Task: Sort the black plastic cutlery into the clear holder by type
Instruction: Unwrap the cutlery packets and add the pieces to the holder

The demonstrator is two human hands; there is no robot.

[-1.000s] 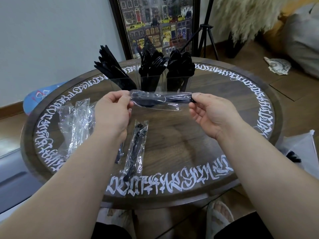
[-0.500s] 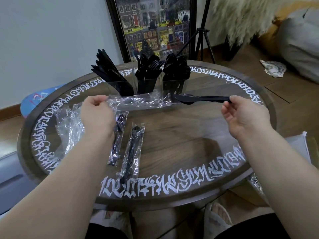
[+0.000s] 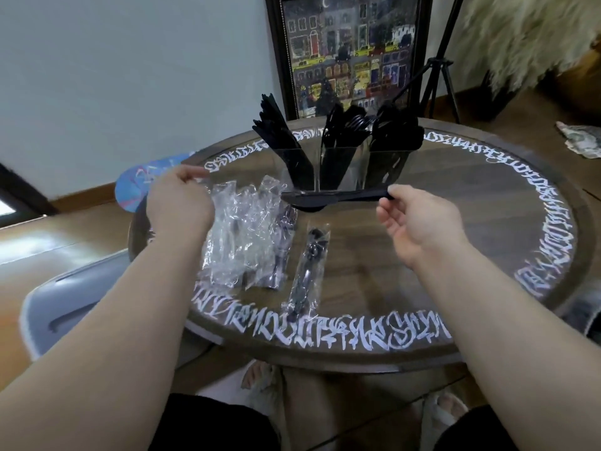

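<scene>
The right hand (image 3: 419,219) is pinching the handle end of the bare black plastic cutlery set (image 3: 325,198), lying level across mid-frame just below the clear three-compartment holder (image 3: 341,167); the left hand (image 3: 179,203), fingers loosely curled, is hovering over the crumpled clear wrappers (image 3: 240,236).

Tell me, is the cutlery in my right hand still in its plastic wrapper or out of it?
Out. The black cutlery pinched by the right hand shows bare, with no plastic around it.
</scene>
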